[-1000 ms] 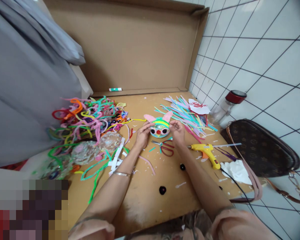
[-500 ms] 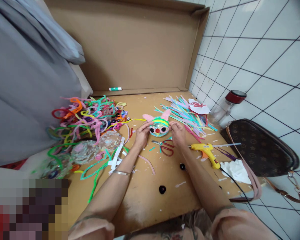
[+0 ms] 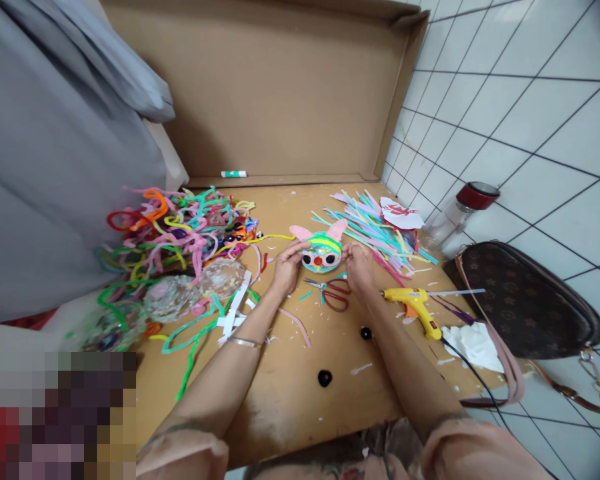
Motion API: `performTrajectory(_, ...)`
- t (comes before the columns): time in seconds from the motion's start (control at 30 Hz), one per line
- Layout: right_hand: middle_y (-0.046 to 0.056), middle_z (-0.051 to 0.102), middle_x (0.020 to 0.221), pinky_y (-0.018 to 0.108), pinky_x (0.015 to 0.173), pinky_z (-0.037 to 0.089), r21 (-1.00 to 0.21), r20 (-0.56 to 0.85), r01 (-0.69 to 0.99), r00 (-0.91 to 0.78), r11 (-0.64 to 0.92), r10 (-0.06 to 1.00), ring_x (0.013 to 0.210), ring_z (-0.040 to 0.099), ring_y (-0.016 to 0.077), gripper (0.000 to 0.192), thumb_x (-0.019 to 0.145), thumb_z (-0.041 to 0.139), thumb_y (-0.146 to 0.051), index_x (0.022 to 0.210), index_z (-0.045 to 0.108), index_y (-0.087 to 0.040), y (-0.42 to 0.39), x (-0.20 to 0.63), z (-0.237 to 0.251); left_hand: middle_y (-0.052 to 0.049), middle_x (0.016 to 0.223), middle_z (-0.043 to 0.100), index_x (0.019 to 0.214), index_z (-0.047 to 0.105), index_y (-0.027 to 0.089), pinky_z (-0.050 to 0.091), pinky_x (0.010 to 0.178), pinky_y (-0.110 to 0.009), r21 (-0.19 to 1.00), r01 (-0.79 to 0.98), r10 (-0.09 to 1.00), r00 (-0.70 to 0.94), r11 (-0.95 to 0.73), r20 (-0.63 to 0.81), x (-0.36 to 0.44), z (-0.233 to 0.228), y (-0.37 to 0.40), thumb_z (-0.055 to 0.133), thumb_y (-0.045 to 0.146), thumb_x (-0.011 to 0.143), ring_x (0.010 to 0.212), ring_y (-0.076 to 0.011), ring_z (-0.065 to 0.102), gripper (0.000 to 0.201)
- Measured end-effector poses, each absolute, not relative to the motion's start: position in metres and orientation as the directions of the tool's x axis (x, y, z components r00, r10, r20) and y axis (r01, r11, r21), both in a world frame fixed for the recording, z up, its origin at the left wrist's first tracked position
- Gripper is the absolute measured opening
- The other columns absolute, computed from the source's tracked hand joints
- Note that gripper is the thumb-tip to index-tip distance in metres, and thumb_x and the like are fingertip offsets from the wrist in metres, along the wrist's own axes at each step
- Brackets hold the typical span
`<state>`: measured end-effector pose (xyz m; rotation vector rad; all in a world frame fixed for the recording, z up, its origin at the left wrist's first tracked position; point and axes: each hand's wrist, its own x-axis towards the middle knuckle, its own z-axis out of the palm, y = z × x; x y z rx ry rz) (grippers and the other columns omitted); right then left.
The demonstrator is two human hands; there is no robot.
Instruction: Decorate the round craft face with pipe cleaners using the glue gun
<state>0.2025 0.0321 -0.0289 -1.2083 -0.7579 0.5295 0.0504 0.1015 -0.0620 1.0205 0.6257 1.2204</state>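
Note:
A small round craft head with pink ears, a green and yellow band, big eyes and a red nose is held upright over the cardboard sheet. My left hand grips its left side and my right hand grips its right side. Red-handled scissors lie just below it, between my wrists. A yellow glue gun lies to the right of my right wrist.
A tangle of coloured pipe cleaners and clear balls lie at the left. Straight pipe cleaners, a red-lidded jar and a brown bag are at the right. Two black dots lie near me. A grey cloth hangs at left.
The craft head has stayed between both hands and been tilted slightly, its face turned a little more toward me. The view shifted slightly to the left.

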Motion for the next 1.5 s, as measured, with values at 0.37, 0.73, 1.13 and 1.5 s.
performTrajectory(0.37, -0.005, 0.051, 0.06, 0.029, 0.064, 0.041, -0.958, 0.2, -0.041, 0.619, 0.285, 0.759, 0.061, 0.045, 0.0127, 0.042, 0.063, 0.074, -0.059, 0.065, 0.053, -0.023, 0.026, 0.202, -0.024, -0.007, 0.128, 0.071, 0.082, 0.082, 0.023, 0.044, 0.109, -0.042, 0.856, -0.516, 0.95, 0.28, 0.026, 0.14, 0.054, -0.06, 0.099, 0.082, 0.027, 0.059, 0.125, -0.0287, 0.06, 0.023)
performTrajectory(0.73, -0.008, 0.047, 0.059, 0.028, 0.061, 0.037, -0.972, 0.169, -0.02, 0.633, 0.234, 0.755, 0.058, 0.04, 0.0101, 0.05, 0.061, 0.079, -0.063, 0.067, 0.051, -0.022, 0.02, 0.205, -0.023, -0.006, 0.106, 0.078, 0.092, 0.081, 0.021, 0.051, 0.097, -0.039, 0.754, -0.632, 0.937, 0.344, 0.179, 0.066, 0.058, -0.067, 0.101, 0.094, 0.025, 0.05, 0.099, -0.0225, 0.071, 0.044)
performTrajectory(1.13, -0.007, 0.049, 0.058, 0.028, 0.057, 0.035, -0.967, 0.208, 0.018, 0.639, 0.256, 0.74, 0.057, 0.044, 0.011, 0.054, 0.057, 0.084, -0.064, 0.066, 0.05, -0.024, 0.02, 0.207, -0.028, -0.003, 0.094, 0.078, 0.089, 0.08, 0.019, 0.052, 0.087, -0.03, 0.707, -0.667, 0.921, 0.386, 0.235, 0.058, 0.058, -0.055, 0.094, 0.096, 0.018, 0.047, 0.085, -0.0152, 0.069, 0.045)
performTrajectory(1.5, -0.008, 0.047, 0.055, 0.027, 0.056, 0.035, -0.971, 0.164, -0.022, 0.667, 0.239, 0.727, 0.055, 0.044, 0.0101, 0.053, 0.053, 0.085, -0.06, 0.064, 0.049, -0.023, 0.019, 0.205, -0.025, -0.002, 0.094, 0.076, 0.087, 0.081, 0.021, 0.05, 0.089, -0.031, 0.735, -0.641, 0.914, 0.4, 0.223, 0.072, 0.058, -0.053, 0.092, 0.096, 0.02, 0.047, 0.086, -0.0145, 0.066, 0.042)
